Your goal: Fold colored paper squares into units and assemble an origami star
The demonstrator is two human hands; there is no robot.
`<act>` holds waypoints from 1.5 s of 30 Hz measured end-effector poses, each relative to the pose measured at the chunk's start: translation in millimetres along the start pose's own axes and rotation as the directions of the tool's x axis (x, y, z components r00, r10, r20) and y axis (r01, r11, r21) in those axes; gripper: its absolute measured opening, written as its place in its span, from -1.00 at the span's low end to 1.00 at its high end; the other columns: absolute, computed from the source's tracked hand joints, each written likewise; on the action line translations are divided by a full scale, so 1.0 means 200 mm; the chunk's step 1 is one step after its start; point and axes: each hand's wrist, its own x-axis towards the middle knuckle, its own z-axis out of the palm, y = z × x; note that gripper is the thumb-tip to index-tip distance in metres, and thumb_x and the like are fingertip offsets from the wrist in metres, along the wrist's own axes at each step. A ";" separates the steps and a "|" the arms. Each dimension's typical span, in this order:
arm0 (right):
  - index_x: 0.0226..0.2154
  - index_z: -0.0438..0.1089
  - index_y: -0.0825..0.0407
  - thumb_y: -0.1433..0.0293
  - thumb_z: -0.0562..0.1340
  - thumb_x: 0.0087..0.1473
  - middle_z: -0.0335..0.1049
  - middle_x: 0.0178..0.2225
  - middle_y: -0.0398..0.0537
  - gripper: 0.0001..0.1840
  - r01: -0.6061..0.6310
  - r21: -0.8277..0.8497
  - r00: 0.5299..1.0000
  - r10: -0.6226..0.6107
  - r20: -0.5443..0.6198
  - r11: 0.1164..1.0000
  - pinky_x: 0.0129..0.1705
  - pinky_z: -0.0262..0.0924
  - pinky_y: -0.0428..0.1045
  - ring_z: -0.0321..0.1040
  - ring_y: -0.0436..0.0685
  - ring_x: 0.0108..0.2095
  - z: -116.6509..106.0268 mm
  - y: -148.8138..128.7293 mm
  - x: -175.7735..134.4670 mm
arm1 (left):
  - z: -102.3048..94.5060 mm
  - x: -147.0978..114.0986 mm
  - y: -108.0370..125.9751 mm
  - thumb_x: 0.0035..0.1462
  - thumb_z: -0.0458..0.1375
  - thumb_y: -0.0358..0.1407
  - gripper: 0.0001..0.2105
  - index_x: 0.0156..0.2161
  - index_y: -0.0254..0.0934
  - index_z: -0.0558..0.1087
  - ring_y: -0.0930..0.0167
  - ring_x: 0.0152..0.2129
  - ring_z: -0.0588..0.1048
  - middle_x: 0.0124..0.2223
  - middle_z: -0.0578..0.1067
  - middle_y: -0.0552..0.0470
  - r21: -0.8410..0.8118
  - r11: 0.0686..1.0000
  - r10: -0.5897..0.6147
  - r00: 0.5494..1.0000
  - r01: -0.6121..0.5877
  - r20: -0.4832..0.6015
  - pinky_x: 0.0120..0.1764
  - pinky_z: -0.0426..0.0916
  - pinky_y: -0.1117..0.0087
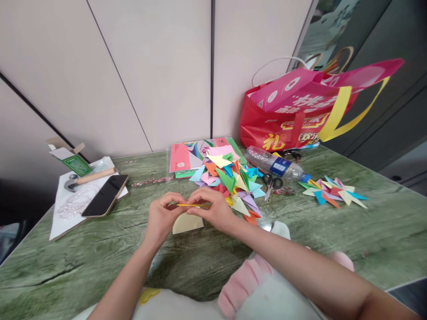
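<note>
My left hand (pixel 166 216) and my right hand (pixel 211 208) pinch a small folded piece of yellow paper (pixel 187 205) between them, held edge-on a little above the table. Its exact folded shape is hard to tell from this angle. Beneath the hands lies a pale yellow paper sheet (pixel 187 223), partly covered by the fingers. Just beyond my right hand spreads a heap of folded coloured paper pieces (pixel 230 175) in green, orange, pink, blue and cream.
Black scissors (pixel 271 183) and a plastic bottle (pixel 276 163) lie right of the heap, with more folded pieces (pixel 333 191) farther right. Behind stand a paper pack (pixel 187 155) and a red bag (pixel 293 111). At left are a phone (pixel 106 195), a hammer (pixel 93 177) and an opened box (pixel 75 162).
</note>
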 end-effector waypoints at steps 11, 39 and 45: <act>-0.45 0.38 0.05 0.35 0.25 -0.09 0.37 -0.48 -0.12 -0.90 -0.009 -0.112 1.000 0.008 -0.009 0.994 -0.37 0.14 -0.10 0.28 0.01 -0.43 -0.02 0.00 0.00 | -0.01 0.01 -0.02 -0.23 0.26 -0.31 -0.83 -0.44 -0.34 0.47 0.44 -0.54 0.45 -0.48 0.52 0.02 -0.071 0.982 -0.163 0.976 0.174 0.143 -0.43 0.33 0.45; -0.53 0.40 0.05 0.38 0.24 -0.11 0.36 -0.53 -0.11 -0.92 -0.096 -0.075 0.989 0.086 -0.117 0.993 -0.46 0.15 -0.09 0.26 0.01 -0.50 -0.02 0.02 0.01 | -0.08 -0.01 -0.01 0.07 0.05 -0.41 -0.87 -0.39 -0.25 0.45 0.46 -0.42 0.46 -0.38 0.51 -0.01 0.600 0.486 0.668 0.713 -0.635 0.213 -0.31 0.34 0.47; -0.53 0.40 0.05 0.38 0.24 -0.11 0.36 -0.53 -0.11 -0.92 -0.083 -0.104 0.990 0.070 -0.120 0.991 -0.46 0.13 -0.10 0.25 0.01 -0.50 -0.02 0.01 0.01 | -0.08 -0.01 -0.02 0.07 0.05 -0.42 -0.87 -0.38 -0.25 0.44 0.46 -0.41 0.46 -0.37 0.50 -0.02 0.611 0.463 0.672 0.704 -0.642 0.230 -0.30 0.34 0.48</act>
